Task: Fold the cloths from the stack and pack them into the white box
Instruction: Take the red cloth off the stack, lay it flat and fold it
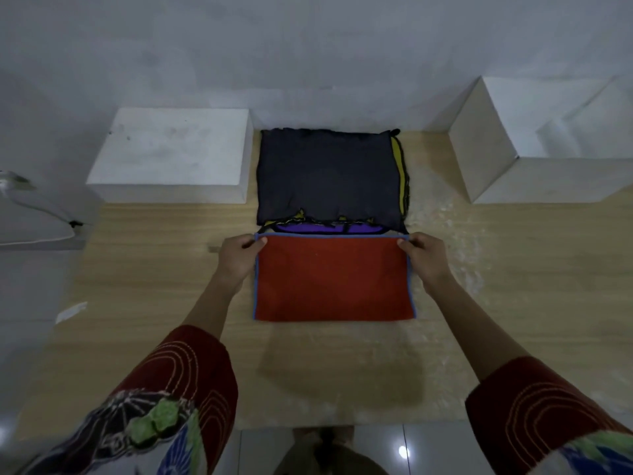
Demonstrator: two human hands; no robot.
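Observation:
A red cloth with a blue hem [332, 279] lies folded in half on the wooden table, its doubled edge toward the stack. My left hand [239, 257] pinches its far left corner, and my right hand [424, 257] pinches its far right corner. Just behind it sits the stack of cloths [327, 176], with a dark grey cloth on top and yellow and purple ones showing at the edges. An open white box [496, 173] stands at the back right; I cannot see its floor.
A closed white box or lid [171, 156] lies at the back left, beside the stack. The wooden table [144, 269] ends near my body, above a tiled floor. A grey cushion-like object [30, 214] sits off the table's left edge.

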